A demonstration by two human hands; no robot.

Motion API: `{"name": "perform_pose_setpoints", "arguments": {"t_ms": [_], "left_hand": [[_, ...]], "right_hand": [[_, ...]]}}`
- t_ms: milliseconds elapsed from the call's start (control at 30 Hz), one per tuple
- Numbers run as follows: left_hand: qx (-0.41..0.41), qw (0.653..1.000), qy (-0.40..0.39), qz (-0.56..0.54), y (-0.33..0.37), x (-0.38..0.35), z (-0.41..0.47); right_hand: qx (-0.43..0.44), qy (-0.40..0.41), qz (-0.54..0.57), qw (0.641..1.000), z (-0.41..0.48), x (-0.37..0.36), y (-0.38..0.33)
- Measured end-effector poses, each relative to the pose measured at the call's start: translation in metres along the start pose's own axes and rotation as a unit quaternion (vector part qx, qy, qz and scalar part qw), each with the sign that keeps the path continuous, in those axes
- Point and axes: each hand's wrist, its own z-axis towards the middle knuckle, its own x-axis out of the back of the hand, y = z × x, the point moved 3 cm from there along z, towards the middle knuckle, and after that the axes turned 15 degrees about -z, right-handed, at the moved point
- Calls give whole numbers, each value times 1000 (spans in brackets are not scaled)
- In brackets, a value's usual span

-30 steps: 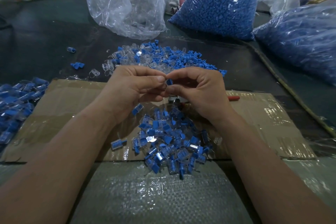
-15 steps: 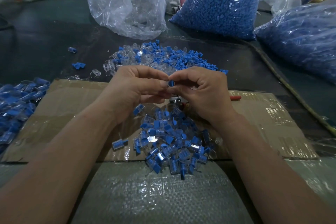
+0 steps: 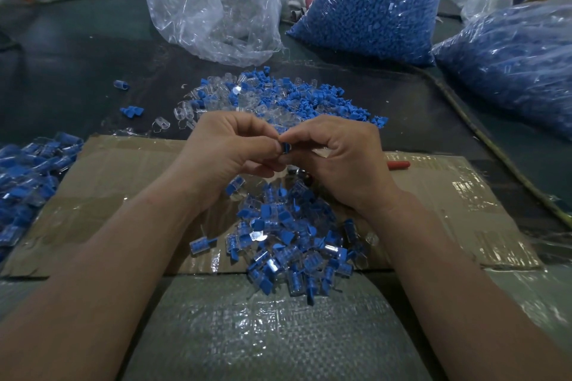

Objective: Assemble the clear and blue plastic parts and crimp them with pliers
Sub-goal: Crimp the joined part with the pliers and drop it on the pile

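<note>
My left hand (image 3: 229, 151) and my right hand (image 3: 340, 158) meet above the cardboard, and both pinch one small blue part (image 3: 285, 148) between their fingertips. Any clear piece around it is hidden by the fingers. Below the hands lies a heap of joined blue and clear pieces (image 3: 291, 238). Beyond the hands a mixed pile of loose blue and clear parts (image 3: 278, 99) is spread on the dark table. The pliers lie under my right hand; only a red handle tip (image 3: 399, 165) and a bit of the metal head (image 3: 305, 175) show.
A flat cardboard sheet (image 3: 117, 195) covers the near table. More joined pieces (image 3: 28, 176) are heaped at the left edge. A clear bag (image 3: 213, 3) and two bags of blue parts (image 3: 377, 0) (image 3: 510, 65) stand behind. Woven plastic sacking (image 3: 266, 331) lies nearest me.
The hands have stayed together at the same spot. The fingertips have shifted slightly on the blue part, which now shows a little more between them.
</note>
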Motion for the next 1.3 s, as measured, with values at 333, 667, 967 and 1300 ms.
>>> {"name": "perform_pose_setpoints", "arguments": {"t_ms": [333, 667, 967, 1300], "left_hand": [[-12, 997, 43, -58, 2, 5, 1], [-9, 997, 48, -62, 0, 9, 4], [-11, 997, 40, -59, -1, 9, 4], [-9, 997, 53, -57, -4, 11, 4]], "right_hand": [[-157, -175, -66, 970, -1, 12, 36], [-212, -422, -81, 878, -19, 24, 66], [-207, -399, -109, 886, -16, 25, 62], [-179, -368, -180, 894, -7, 17, 53]]}}
